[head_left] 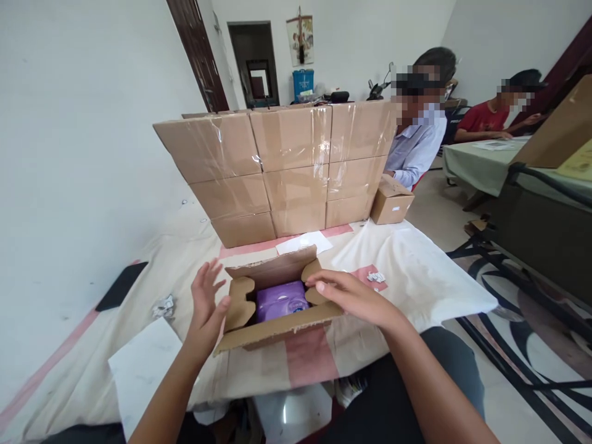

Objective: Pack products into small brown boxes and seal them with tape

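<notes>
An opened cardboard box (277, 333) stands on the cloth-covered table before me, its flaps spread. Inside lies a shiny purple plastic package (281, 299) with some print on its right side. At the box's left end is my left hand (206, 302), fingers spread, with nothing in it. My right hand (345, 291) reaches over the right end, its fingers stretched out by the short flap (312, 269). Whether its fingertips touch that flap I cannot tell.
Taped cardboard boxes (296, 172) form a wall behind, with a smaller box (391, 200) at its right. A black flat object (121, 287), white paper (144, 367) and crumpled scraps (163, 306) lie left. Two people sit beyond, at right.
</notes>
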A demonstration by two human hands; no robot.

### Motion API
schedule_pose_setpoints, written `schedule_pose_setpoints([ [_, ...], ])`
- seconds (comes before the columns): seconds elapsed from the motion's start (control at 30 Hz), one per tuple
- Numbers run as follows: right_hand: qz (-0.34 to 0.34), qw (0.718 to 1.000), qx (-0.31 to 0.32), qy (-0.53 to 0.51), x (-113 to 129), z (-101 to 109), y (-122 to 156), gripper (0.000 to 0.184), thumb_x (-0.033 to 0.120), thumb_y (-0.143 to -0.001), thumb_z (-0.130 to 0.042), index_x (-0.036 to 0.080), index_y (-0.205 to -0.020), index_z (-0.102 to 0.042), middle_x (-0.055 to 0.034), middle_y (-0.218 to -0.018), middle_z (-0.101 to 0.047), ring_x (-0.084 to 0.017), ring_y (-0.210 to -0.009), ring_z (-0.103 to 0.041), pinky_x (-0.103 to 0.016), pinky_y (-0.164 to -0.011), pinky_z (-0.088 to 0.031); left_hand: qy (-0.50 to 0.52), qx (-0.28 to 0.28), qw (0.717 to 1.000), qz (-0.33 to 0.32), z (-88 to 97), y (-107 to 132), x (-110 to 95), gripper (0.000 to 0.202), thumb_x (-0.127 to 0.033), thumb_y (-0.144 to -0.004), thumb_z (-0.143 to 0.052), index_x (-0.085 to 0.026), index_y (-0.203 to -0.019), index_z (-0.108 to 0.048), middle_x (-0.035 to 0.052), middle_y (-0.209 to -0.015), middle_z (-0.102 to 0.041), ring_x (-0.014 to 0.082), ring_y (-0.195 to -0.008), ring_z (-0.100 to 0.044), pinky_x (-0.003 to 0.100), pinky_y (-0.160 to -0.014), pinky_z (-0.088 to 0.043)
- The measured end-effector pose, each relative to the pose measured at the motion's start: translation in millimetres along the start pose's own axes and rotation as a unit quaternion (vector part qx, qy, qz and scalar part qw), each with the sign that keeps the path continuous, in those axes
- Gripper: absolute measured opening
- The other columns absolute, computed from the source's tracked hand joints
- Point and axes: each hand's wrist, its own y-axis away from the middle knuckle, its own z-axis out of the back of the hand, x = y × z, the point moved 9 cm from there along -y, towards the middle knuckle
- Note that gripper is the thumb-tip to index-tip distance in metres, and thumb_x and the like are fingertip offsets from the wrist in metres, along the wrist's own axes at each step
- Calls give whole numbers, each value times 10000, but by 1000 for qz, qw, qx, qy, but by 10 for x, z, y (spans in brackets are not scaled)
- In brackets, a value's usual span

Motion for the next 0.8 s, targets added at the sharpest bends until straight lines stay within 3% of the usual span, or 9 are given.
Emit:
schedule_pose_setpoints([
  [0.07,5,993,106,-52,-44,-14,52,571,483,-886,-696,253,-1397,-584,-29,-952,-670,-176,-804,-625,-262,-657,-462,47,41,998,30,-87,7,141,727,-452,-1005,-492,-390,-1569,-38,144,-1573,-413,285,-1455,-444,606,-1160,-410],
  [0.13,19,982,177,-67,-66,-25,123,813,368,-781,-814,277,-1498,-440,27,-860,-592,-143,-740,-587,-238,-647,-433,48,73,995,42,-139,12,231,648,-461,-981,-546,-333,-1532,-230,144,-1437,-560,288,-1397,-512,585,-1172,-405],
  [0.17,27,983,170,-62,-80,0,126,864,309,-758,-828,292,-1504,-393,42,-864,-557,-127,-730,-565,-229,-652,-422,44,90,994,49,-157,16,266,586,-481,-964,-571,-294,-1476,-355,149,-1384,-604,304,-1383,-525,576,-1175,-403],
  [0.23,29,994,93,-52,-131,73,61,827,256,-765,-803,320,-1454,-351,38,-961,-507,-98,-719,-517,-220,-648,-415,56,129,988,66,-197,33,310,514,-542,-956,-554,-243,-1370,-502,165,-1348,-643,338,-1371,-532,563,-1166,-414],
  [0.33,17,995,-50,-82,-247,108,-103,676,290,-781,-762,315,-1322,-357,14,-1102,-430,-72,-702,-466,-224,-645,-435,101,149,981,73,-195,49,291,567,-599,-1007,-348,-229,-1415,-484,174,-1383,-639,346,-1360,-543,575,-1147,-429],
  [0.43,-24,984,-132,-121,-428,66,-254,617,315,-758,-731,293,-1262,-377,17,-1112,-400,-67,-696,-475,-233,-650,-442,39,157,987,24,-179,46,154,467,-555,-992,-470,-250,-1318,-607,134,-1424,-616,338,-1446,-437,595,-1200,-357],
  [0.53,-66,981,-138,-122,-564,1,-338,642,328,-735,-725,284,-1292,-408,22,-1088,-424,-85,-726,-523,-249,-684,-449,-47,192,979,-39,-225,66,-40,272,-447,-988,-551,-288,-1095,-744,74,-1404,-634,312,-1487,-358,587,-1208,-357],
  [0.67,-83,978,-168,-91,-586,10,-314,597,377,-737,-727,242,-1260,-472,19,-1053,-477,-105,-753,-545,-257,-709,-445,-122,251,956,-93,-330,158,-225,487,-517,-899,-691,-335,-1349,-641,66,-1473,-591,349,-1506,-319,630,-1201,-351],
  [0.8,-89,979,-173,-57,-529,176,-210,498,438,-782,-708,224,-1199,-541,4,-1028,-553,-109,-721,-547,-240,-646,-423,-146,226,953,-140,-353,212,-301,517,-439,-892,-726,-339,-1386,-610,61,-1466,-599,349,-1503,-331,621,-1200,-361],
])
